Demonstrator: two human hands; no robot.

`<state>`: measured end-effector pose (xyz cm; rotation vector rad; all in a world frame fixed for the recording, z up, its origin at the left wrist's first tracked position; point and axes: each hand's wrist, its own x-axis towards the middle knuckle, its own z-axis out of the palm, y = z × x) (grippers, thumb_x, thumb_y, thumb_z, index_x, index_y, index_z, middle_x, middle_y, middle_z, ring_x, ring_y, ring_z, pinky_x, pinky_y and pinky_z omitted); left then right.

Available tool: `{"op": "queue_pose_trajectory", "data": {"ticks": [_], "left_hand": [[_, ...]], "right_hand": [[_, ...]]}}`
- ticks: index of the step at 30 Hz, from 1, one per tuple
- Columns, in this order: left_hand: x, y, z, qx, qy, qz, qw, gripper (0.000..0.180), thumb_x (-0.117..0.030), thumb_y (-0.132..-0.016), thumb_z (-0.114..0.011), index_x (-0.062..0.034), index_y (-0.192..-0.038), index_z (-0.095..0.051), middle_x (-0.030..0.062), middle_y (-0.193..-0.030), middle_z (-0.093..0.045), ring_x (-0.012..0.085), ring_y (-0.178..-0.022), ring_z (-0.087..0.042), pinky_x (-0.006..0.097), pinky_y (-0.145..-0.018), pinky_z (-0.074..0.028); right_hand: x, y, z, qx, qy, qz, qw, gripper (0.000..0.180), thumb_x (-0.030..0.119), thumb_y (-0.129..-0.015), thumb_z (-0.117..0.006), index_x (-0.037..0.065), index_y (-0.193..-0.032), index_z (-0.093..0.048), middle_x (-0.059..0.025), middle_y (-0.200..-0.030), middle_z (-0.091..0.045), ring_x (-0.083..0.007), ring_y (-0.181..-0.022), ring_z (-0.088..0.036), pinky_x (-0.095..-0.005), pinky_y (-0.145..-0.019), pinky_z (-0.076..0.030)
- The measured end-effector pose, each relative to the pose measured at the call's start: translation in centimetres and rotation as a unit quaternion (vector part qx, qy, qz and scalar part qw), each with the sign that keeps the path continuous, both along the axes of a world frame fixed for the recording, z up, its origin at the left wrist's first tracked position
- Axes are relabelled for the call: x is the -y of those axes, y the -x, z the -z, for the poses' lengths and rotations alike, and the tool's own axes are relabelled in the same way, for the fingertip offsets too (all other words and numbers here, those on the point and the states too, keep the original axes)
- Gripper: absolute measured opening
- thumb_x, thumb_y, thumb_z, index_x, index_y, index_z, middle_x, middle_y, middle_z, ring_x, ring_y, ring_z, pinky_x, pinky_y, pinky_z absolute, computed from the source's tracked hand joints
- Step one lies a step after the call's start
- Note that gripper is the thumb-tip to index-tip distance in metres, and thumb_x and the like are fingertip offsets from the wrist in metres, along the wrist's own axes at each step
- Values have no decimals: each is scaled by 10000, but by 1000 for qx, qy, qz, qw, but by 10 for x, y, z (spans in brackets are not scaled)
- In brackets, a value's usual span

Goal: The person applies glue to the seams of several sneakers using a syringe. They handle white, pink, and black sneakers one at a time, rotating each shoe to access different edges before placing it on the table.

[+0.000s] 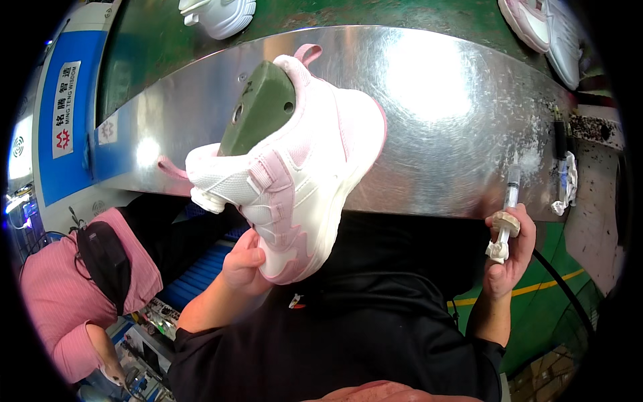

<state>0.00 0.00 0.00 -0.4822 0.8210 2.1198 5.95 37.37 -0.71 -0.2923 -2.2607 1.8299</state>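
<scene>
A white-and-pink shoe (315,201) is held up over the near edge of the metal tabletop (429,167), left of that edge's middle. Its toe points toward the person and its heel toward the far edge; a dark green shoe last (261,110) fills the opening. The left hand (246,266) grips the toe, thumb along its side, the other fingers mostly hidden behind the shoe.

At the right end of the near edge, the right hand (514,251) has its fingers curled around a clear syringe (512,191), tip pointing toward the far edge. A beige disc (506,224) encircles the barrel; whether the thumb touches the plunger end is hard to tell.

White residue (530,159) marks the tabletop's right end, with a crumpled white tissue (571,179) near its right near corner. Beyond the far edge sits a white shoe (228,17); more shoes (549,37) lie past the far right corner. A co-worker in pink (60,295) is off the left end.
</scene>
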Motion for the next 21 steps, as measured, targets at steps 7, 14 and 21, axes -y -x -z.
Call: {"op": "queue_pose_trajectory", "data": {"ticks": [7, 14, 21], "left_hand": [[-4, 0, -2, 19, 7, -8, 1000, 770, -169, -707, -715, 57, -1337, -335, 155, -1271, -499, 267, -1146, -514, 368, -977, -412], [-22, 0, -5, -28, 52, 14, 998, 859, -171, -698, -730, 49, -1379, -254, 153, -1297, -475, 268, -1186, -489, 378, -1004, -394], [-47, 42, -16, -69, 62, 50, 994, 887, -154, -687, -733, 57, -1387, -231, 173, -1326, -448, 289, -1208, -476, 400, -1038, -367]], "right_hand": [[1, -3, 3, 3, 3, 5, 1000, 869, 636, -718, -656, -50, -1204, -436, -93, -956, -465, -166, -844, -461, -266, -756, -403], [-5, -17, 0, 34, 76, 24, 996, 908, 585, -708, -708, -69, -1257, -398, -106, -1089, -488, -181, -964, -541, -297, -862, -438], [-7, -12, 1, -35, 70, -4, 997, 768, 480, -691, -727, -91, -1153, -504, -123, -931, -608, -181, -828, -610, -265, -721, -475]]}}
